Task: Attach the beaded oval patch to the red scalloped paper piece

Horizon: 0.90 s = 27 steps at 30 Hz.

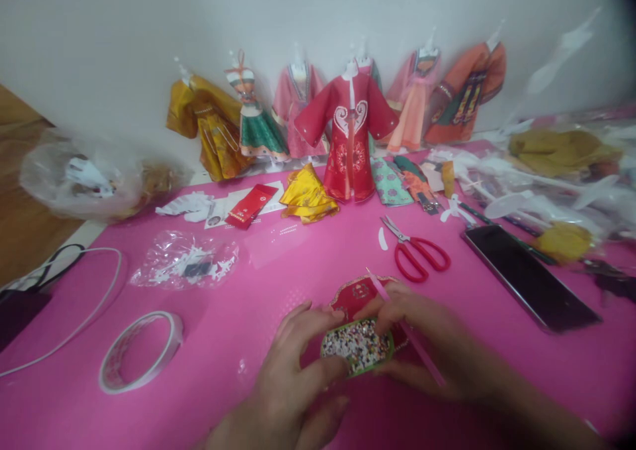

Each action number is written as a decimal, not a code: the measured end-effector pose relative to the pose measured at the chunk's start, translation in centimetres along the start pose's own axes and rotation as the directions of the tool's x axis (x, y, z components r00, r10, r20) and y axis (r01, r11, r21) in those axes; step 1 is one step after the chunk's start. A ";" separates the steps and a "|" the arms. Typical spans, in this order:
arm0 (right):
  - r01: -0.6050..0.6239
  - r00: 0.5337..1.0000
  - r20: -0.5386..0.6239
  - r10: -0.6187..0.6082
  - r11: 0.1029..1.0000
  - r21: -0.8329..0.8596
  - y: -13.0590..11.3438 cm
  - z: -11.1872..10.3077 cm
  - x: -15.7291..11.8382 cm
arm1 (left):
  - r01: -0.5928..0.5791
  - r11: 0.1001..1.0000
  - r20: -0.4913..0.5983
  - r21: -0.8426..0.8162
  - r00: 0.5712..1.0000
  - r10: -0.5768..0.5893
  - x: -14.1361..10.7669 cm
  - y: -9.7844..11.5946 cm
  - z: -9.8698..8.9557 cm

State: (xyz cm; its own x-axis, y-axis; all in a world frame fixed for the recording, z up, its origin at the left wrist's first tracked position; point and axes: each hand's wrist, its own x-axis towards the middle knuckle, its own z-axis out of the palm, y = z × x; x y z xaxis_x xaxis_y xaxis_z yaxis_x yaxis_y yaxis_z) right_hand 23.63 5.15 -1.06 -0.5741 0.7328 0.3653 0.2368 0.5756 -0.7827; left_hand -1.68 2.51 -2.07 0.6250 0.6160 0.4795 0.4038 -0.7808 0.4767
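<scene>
A small green-rimmed oval box (pixel 365 344) full of tiny mixed-colour beads sits low in the middle of the view. My left hand (pixel 298 364) grips its left side, thumb at the front edge and fingers at the back. From the right, my right hand (pixel 427 324) has its fingertips on the same box. A thin pink pen-like stick (pixel 422 353) with a pointed tip is tucked in that right hand, its tip aimed up and left. Under and behind the box lies a red patterned fabric piece (pixel 356 296) with a trimmed edge, partly hidden by my hands.
Red-handled scissors (pixel 415 251) and a dark phone (pixel 531 274) lie to the right. A tape roll (pixel 142 350) and a plastic bag of white pieces (pixel 189 261) are at left. Several dressed doll forms, one in a red robe (pixel 350 138), stand along the wall.
</scene>
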 end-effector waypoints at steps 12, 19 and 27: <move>0.056 0.998 -0.024 -0.057 0.997 -0.057 0.1 0.0 0.1 | 0.121 0.962 -0.112 -0.245 0.982 -0.152 0.2 0.0 1.0; 0.042 0.999 -0.002 -0.042 0.997 -0.072 0.3 0.3 0.2 | 0.105 0.947 -0.175 -0.303 0.971 -0.164 0.6 -0.4 1.6; 0.071 0.994 -0.078 -0.078 0.994 -0.082 0.1 -0.7 -0.4 | 0.123 0.954 -0.228 -0.275 0.955 -0.189 0.5 -0.7 1.6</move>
State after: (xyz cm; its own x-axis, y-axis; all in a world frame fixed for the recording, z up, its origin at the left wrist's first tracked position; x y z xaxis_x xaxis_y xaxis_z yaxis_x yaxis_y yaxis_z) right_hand 24.43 5.20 -0.96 -0.5280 0.7119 0.4631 0.2585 0.6541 -0.7108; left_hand -0.57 3.19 -3.38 0.3683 0.7599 0.5356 0.2787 -0.6399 0.7162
